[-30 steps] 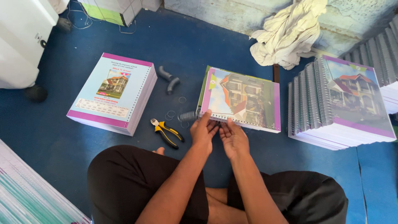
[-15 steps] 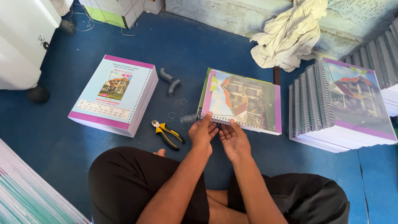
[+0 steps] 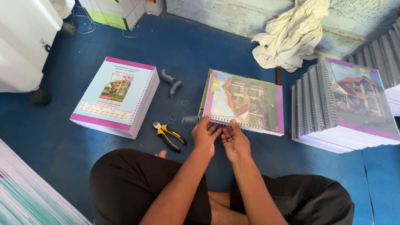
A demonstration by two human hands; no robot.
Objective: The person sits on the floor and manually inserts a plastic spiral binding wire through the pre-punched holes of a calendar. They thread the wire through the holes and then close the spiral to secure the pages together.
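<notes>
On the blue floor, at the left of the view, a white appliance (image 3: 23, 41) stands by the wall, and a striped stack (image 3: 29, 196) cuts the lower left corner. Next comes a pile of loose sheets (image 3: 114, 96) with punched holes along its right edge, then two grey tube pieces (image 3: 171, 82), a few small wire rings (image 3: 173, 118) and yellow-handled pliers (image 3: 168, 135).

Since half a second ago the hands have shifted little: both were already at the near edge of the booklet (image 3: 243, 102), and they remain there, a touch further along it. The booklet itself has not moved. That suggests the work is slow, fine fingering of the wire coil (image 3: 191, 119), which sticks out at the booklet's near left corner, rather than any lifting or carrying.

The left hand (image 3: 205, 134) lies with fingers loosely curled on the edge beside the coil; whether it pinches the wire cannot be told. The right hand (image 3: 234, 141) presses its fingertips on the same edge, narrow and holding nothing that shows.

Further right, a crumpled cream cloth (image 3: 291, 35) lies against a rough pale wall (image 3: 216, 16), and a stack of bound booklets (image 3: 343, 108) sits with coils facing left. The person sits cross-legged in dark trousers.
</notes>
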